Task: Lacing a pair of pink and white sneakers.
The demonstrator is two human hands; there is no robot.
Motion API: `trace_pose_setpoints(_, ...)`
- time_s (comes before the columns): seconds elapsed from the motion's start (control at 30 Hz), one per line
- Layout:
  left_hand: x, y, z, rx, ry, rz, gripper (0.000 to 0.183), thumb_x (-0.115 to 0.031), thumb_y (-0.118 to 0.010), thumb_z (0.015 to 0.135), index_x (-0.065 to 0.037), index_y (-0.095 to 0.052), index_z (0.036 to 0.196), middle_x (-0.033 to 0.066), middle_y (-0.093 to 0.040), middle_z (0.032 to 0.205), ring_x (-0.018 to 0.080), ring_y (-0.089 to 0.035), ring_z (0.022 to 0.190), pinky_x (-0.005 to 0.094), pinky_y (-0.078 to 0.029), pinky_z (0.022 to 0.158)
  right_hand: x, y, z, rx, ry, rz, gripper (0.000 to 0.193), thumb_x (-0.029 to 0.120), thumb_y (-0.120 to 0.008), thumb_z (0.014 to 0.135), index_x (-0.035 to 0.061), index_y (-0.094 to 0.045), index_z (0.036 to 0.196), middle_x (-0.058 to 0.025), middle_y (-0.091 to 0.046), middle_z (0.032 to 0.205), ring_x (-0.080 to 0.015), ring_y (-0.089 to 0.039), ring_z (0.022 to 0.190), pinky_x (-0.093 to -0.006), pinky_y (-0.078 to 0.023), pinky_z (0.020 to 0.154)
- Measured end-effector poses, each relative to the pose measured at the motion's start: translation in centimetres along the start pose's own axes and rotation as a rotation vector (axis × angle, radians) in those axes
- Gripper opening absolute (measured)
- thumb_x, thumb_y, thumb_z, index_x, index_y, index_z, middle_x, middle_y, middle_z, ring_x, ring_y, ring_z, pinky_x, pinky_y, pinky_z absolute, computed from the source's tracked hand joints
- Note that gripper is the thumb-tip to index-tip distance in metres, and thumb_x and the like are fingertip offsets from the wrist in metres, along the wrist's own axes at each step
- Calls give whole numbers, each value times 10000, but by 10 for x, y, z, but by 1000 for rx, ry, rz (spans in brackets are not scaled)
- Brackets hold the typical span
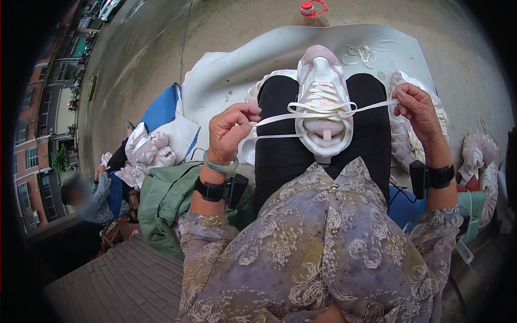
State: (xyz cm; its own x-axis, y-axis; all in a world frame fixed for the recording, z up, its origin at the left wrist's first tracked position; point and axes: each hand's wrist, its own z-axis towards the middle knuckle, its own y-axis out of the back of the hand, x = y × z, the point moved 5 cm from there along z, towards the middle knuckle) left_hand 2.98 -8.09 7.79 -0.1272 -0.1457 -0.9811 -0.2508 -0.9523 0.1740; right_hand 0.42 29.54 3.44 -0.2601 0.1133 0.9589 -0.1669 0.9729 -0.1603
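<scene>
At the far left, a person (pixel 110 188) in a speckled grey sleeve sits beside a bundle of pale pink shoe pieces (pixel 144 151). Just right of that are a blue cloth (pixel 161 106), farther off, and a rumpled green cloth (pixel 167 188), nearer. Next comes the left hand (pixel 227 132), a pale bangle (pixel 221 166) round its wrist and a black strap (pixel 211 191) below; its grip is pressed together, thumb and fingers pinching the flat white lace (pixel 280 118). A second strand runs from near this hand to the shoe's left side.

In the middle, the white and pink shoe (pixel 323 94) rests over the person's lap, between the knees of the black trousers (pixel 277 105). Its long axis runs near to far, the toe pointing far and slightly left, the ankle opening near; small loops of lace stand out left and right. Beyond the toe is a bottle (pixel 315 20) with a red cap.

Farther right, a loose lace bundle (pixel 368 55) lies on the white sheet (pixel 398 48). The right hand (pixel 417 107) pinches the lace's other end, stretched rightward, near more pale shoe pieces (pixel 401 129).
</scene>
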Motion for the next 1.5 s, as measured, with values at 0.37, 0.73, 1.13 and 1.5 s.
trace_pose_setpoints(0.37,34,-34,15,94,221,371,297,-253,-652,789,0,-599,642,47,-515,500,118,-464,472,281,-377,467,10,-6,-5,18,95,143,139,169,-597,853,32,-602,875,33,-533,740,-27,-388,532,-201,-430,595)
trace_pose_setpoints(0.73,47,-75,27,-141,85,472,242,-143,-595,812,5,-513,640,28,-467,496,86,-399,471,279,-344,438,4,-1,-7,20,107,311,145,145,-558,875,14,-590,928,6,-535,750,-50,-441,579,-233,-462,637)
trace_pose_setpoints(1.13,43,-68,25,-184,-215,1104,88,-59,-529,783,-51,-451,745,144,-489,661,342,-538,613,393,-444,513,-6,-11,3,54,66,212,148,142,-554,876,9,-601,919,0,-558,660,-48,-506,575,-154,-358,515)
trace_pose_setpoints(1.5,39,-58,26,-75,-262,1030,73,-50,-530,741,-61,-458,734,127,-513,670,312,-560,574,387,-444,475,-12,-15,17,-32,31,12,161,111,-538,870,17,-594,988,38,-535,670,-15,-472,557,-143,-358,524)
